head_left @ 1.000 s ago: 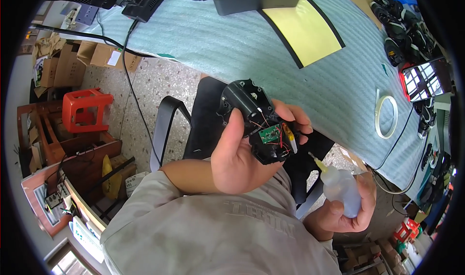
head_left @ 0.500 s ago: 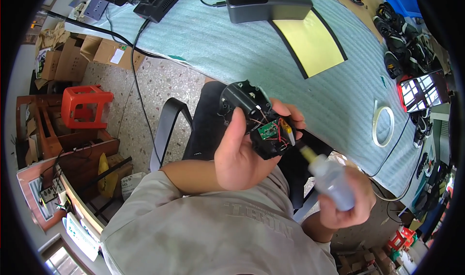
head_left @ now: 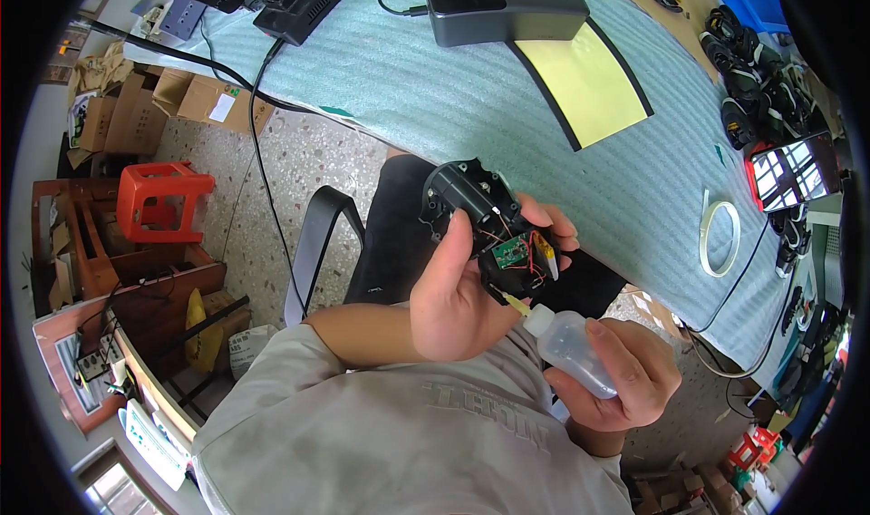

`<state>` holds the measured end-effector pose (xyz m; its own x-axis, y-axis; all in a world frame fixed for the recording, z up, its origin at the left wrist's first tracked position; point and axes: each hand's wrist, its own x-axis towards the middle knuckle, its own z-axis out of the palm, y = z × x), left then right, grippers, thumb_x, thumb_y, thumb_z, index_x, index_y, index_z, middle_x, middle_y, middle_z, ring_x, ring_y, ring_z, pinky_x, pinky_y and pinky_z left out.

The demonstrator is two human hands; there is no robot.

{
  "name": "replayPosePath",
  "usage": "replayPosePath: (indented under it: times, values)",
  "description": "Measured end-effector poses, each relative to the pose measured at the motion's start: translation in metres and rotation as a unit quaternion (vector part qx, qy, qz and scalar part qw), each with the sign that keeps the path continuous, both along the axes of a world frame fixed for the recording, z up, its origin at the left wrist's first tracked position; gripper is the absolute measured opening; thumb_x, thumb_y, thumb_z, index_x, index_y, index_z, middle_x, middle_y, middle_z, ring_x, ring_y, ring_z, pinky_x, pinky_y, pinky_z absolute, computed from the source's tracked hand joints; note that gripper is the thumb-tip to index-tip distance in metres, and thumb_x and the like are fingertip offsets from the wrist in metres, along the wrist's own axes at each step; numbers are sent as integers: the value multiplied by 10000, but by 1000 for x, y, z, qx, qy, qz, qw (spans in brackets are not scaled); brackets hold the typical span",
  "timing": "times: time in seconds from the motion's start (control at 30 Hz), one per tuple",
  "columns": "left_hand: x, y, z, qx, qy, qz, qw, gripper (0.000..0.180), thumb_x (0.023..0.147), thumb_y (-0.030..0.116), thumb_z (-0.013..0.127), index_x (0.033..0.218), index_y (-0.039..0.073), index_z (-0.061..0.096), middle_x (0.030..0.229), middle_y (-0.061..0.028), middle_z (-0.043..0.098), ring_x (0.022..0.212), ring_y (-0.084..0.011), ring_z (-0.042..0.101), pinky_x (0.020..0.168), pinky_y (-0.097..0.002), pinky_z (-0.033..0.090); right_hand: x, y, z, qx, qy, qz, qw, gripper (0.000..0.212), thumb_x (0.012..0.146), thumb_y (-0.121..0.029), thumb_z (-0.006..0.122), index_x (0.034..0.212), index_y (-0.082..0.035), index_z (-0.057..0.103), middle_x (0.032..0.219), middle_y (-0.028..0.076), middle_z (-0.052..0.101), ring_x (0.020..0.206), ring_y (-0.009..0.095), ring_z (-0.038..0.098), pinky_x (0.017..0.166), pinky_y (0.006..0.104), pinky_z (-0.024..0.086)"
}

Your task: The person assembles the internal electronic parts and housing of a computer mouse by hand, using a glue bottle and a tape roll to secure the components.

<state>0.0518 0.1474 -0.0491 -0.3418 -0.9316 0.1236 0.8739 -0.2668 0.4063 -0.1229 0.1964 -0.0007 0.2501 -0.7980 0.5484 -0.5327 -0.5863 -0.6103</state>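
Observation:
My left hand (head_left: 458,306) is closed around an opened black plastic device (head_left: 456,191), held above my lap by the table's near edge. Inside its housing are a dark cylinder, a small green circuit board (head_left: 513,251), thin red wires and a yellow-wrapped part (head_left: 546,247). Closed in my right hand (head_left: 634,376) is a translucent squeeze bottle (head_left: 573,350) with a white cap and a yellowish nozzle. It tilts toward the device, and the nozzle tip lies at the lower edge of the housing. Whether tip and housing touch, I cannot tell.
On the covered table (head_left: 435,98) are a grey box-shaped device (head_left: 507,12), a yellow sheet (head_left: 594,84), a roll of tape (head_left: 719,238), a black charger (head_left: 297,9) and a red-edged tablet (head_left: 793,172). A chair armrest (head_left: 317,243) and red stool (head_left: 163,198) are at left.
The squeeze bottle in my right hand has moved left and slightly down, bringing its nozzle to the housing. My left hand and the device have shifted slightly right.

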Motion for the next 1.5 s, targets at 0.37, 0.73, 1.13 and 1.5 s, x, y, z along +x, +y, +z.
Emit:
replayPosePath:
  times: [0.37,0.73,1.13,1.5]
  values:
    - [-2,-1,-4,-13,3,5,1000,562,1041,493,243,1257,40,496,1241,-164,528,1142,-247,506,999,-402,389,-7,2,0,-8,-30,9,999,580,569,-144,909,1072,23,676,731,161,668,552,242,644,462,295,504]
    - [-6,-3,-4,-2,18,6,1000,575,1034,504,260,1240,30,514,1229,-174,533,1139,-263,506,999,-414,378,-9,5,-1,-12,-39,-90,995,510,592,-141,887,1021,45,684,743,157,683,594,276,673,532,315,537]
    - [7,-2,8,62,-33,3,997,567,1006,552,326,1175,48,525,1184,-165,530,1114,-281,492,980,-401,385,-27,-47,-8,81,-224,-210,948,438,715,-21,821,1039,-10,525,939,117,666,861,177,669,766,296,527]
    - [-10,1,19,-3,-126,-86,988,566,1019,515,265,1082,16,522,923,-181,580,823,-308,568,766,-412,454,-74,-105,-3,-5,21,-356,934,723,736,-80,787,1335,24,396,1068,255,644,948,441,641,785,431,541]
